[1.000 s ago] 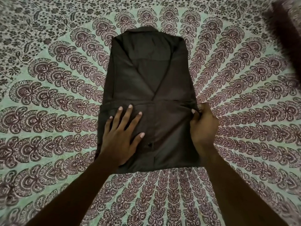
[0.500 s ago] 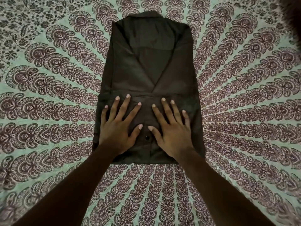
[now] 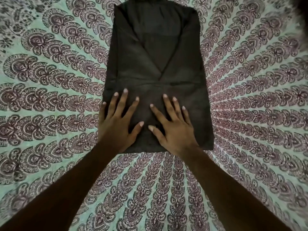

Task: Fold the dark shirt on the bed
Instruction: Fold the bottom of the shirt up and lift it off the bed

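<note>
The dark shirt (image 3: 155, 52) lies flat on the bed, folded into a long rectangle with its sides and sleeves turned inward and its collar at the far end. The near end is doubled up over the body, its edge running across the middle. My left hand (image 3: 119, 124) lies flat with spread fingers on the left part of this near flap. My right hand (image 3: 171, 126) lies flat beside it on the right part, thumbs almost touching. Both hands press the cloth and hold nothing.
The bed is covered by a green sheet (image 3: 50, 97) with a dark maroon radiating pattern, spreading on all sides of the shirt. A dark blurred shape (image 3: 301, 7) shows at the top right corner.
My right hand let go of the shirt's right edge, which it pinched a second ago, and came to lie flat next to the left hand. The view has shifted closer to the shirt.
</note>
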Tool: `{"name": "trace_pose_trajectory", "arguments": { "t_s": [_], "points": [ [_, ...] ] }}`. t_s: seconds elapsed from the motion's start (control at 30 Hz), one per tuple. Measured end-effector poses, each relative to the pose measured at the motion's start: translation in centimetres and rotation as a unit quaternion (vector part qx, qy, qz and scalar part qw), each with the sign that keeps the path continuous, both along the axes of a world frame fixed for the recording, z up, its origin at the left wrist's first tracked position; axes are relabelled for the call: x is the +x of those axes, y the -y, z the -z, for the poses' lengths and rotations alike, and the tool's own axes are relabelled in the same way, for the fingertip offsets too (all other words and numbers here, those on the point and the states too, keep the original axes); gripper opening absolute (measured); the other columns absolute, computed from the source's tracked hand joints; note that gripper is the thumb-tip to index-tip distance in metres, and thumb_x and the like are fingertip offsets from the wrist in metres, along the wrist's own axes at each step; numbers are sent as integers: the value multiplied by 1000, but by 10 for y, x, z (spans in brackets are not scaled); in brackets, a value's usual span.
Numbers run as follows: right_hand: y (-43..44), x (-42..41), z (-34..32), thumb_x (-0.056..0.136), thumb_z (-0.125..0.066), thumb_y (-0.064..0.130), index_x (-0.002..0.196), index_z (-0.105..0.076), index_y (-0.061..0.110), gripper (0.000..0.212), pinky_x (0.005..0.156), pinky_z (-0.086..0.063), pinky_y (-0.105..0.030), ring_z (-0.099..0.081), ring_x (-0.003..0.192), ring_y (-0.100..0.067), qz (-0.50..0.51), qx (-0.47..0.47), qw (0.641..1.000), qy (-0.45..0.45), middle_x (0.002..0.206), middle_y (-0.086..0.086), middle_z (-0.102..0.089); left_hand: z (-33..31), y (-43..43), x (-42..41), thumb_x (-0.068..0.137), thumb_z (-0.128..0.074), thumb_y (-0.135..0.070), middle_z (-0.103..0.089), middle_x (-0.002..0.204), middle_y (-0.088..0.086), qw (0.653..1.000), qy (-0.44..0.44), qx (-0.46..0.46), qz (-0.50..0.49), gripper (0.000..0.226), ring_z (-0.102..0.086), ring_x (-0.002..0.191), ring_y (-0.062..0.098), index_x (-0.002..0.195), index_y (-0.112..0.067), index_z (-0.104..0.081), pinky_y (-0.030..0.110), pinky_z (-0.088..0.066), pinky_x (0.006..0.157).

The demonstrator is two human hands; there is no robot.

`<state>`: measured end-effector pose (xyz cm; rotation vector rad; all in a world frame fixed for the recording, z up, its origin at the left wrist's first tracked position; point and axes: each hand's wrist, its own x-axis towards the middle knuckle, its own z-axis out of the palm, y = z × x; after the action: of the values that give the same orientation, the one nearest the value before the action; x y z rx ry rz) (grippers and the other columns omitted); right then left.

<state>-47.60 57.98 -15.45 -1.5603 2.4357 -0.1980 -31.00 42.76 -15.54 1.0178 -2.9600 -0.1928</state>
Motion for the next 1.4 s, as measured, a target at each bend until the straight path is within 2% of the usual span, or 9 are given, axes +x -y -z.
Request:
{"name": "trace_pose_trajectory", "arguments": {
  "t_s": [0.2, 0.33, 0.47, 0.7, 0.8, 0.9, 1.0, 1.2, 1.4],
  "points": [
    [-60, -40, 9, 95, -32, 81, 162, -9, 53, 76, 125, -18, -60, -6, 162, -28, 112, 51, 990, -63, 176, 4, 5, 14, 9, 17, 93, -36, -78, 3, 176, -5, 999, 36, 29, 4, 79, -8, 162, 28, 163, -49, -15, 55, -20, 123],
    [-71, -41, 7, 100, -29, 74, 165, -12, 43, 75, 127, -13, -63, -5, 161, -35, 141, 45, 989, -28, 176, -2, 4, 1, 6, 22, 95, -46, -65, -14, 174, -2, 997, -26, 70, -7, 73, -17, 159, 29, 160, -34, -34, 57, -19, 123],
    [-104, -38, -3, 99, -41, 64, 164, -28, 18, 81, 128, -12, -62, 0, 162, -33, -13, 21, 1000, 18, 175, -13, 1, -4, -12, 65, 85, -57, -61, -46, 143, 15, 994, -50, 70, 64, 70, -50, 123, 41, 139, -16, -56, 59, -42, 102],
    [-129, -44, -3, 101, -44, 40, 150, -52, 16, 55, 116, -37, -50, -45, 144, -29, -93, 32, 994, -40, 163, -12, -41, 5, -6, 94, 91, -59, -30, -66, 122, 15, 985, -19, 22, 171, 34, -65, 106, 37, 116, -9, -70, 53, -50, 92],
    [-111, -55, -12, 94, -46, 34, 131, -65, 12, 48, 106, -36, -50, -63, 118, -33, -112, -8, 992, -60, 136, -13, -64, -12, 6, 74, 95, -52, -24, -73, 107, 11, 985, -43, 9, 165, 28, -69, 96, 32, 105, -8, -73, 50, -45, 95],
    [-84, -71, -31, 88, -49, 25, 128, -65, 5, 48, 99, -39, -45, -65, 100, -33, -43, -79, 995, -34, 115, -16, -71, -40, 26, 48, 103, -41, -26, -71, 106, 8, 985, -103, 130, 55, 35, -66, 92, 26, 113, -8, -69, 45, -50, 90],
    [-40, -99, -66, 91, -43, 20, 134, -53, 11, 46, 83, -48, -41, -61, 94, -34, 48, -125, 990, 35, 116, -18, -67, -75, 63, 10, 105, -46, -22, -60, 102, -3, 960, -204, 191, -15, 28, -56, 83, 10, 119, -9, -65, 18, -45, 76],
    [85, -187, -107, 84, -62, -13, 140, -56, 11, 62, 88, -61, -51, -69, 104, -36, 103, -159, 979, 71, 132, -13, -65, -119, 149, -88, 104, -58, -9, -59, 81, -12, 926, -333, 158, -77, 20, -63, 64, 4, 115, -25, -54, 4, -46, 59],
    [198, -273, -102, 96, -53, 0, 124, -56, 20, 34, 69, -58, -46, -70, 86, -37, 106, -172, 977, 71, 104, -14, -74, -96, 244, -166, 94, -40, -11, -55, 94, 13, 962, -251, 93, -56, 21, -50, 82, 28, 104, -9, -59, 35, -35, 72]
  ]
}}
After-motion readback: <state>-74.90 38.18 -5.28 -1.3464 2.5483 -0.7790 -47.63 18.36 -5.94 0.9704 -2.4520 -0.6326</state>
